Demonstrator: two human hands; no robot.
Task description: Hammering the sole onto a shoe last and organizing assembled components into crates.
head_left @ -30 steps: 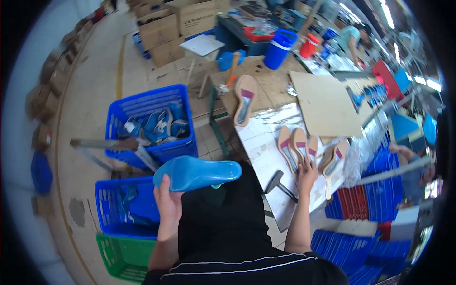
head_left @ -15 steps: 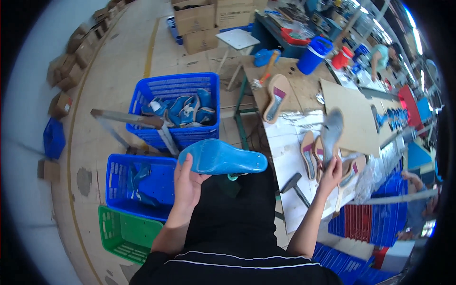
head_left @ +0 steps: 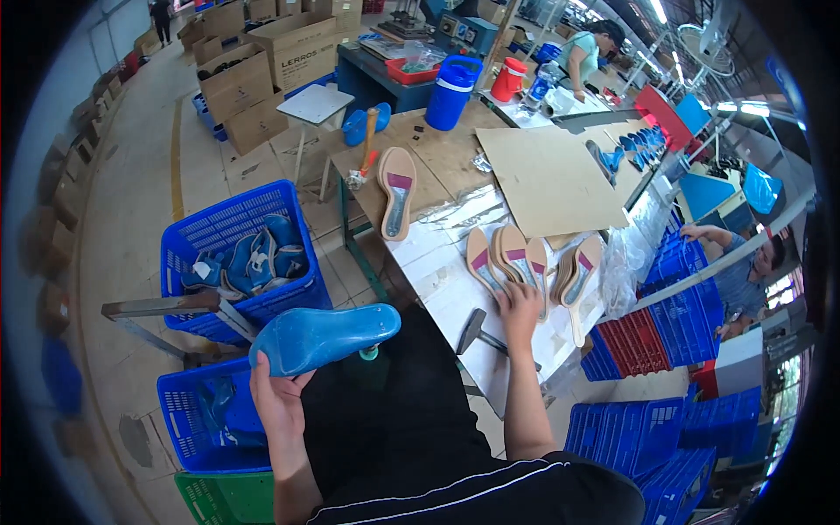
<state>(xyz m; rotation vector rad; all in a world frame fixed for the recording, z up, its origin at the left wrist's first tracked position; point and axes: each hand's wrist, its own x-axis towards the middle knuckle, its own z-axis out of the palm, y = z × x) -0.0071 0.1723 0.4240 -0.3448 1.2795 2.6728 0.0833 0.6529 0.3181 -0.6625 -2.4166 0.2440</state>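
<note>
My left hand [head_left: 278, 395] is closed round one end of a blue shoe last [head_left: 324, 339], which lies level above my lap with its narrow end to the right. My right hand [head_left: 520, 306] rests over the lower ends of several insoles [head_left: 513, 248] on the white-covered table, its fingers apart and touching them. These insoles are tan with a purple patch and a grey middle. Just left of that hand lies a hammer [head_left: 477, 332] with a dark head. More insoles [head_left: 579, 269] are stacked to the right, and a further insole pair [head_left: 398, 188] lies at the table's left edge.
Blue baskets [head_left: 229, 203] with blue shoe pieces and a green basket [head_left: 229, 499] stand left. A metal rail [head_left: 162, 304] crosses there. The table holds a cardboard sheet [head_left: 551, 179], a wooden-handled tool [head_left: 368, 144] and a blue jug [head_left: 453, 93]. Two people work beyond.
My right hand has lowered to the insoles on the table; the grey-faced insole it held up is no longer raised. The view has swung right, with the shoe last still in my left hand.
</note>
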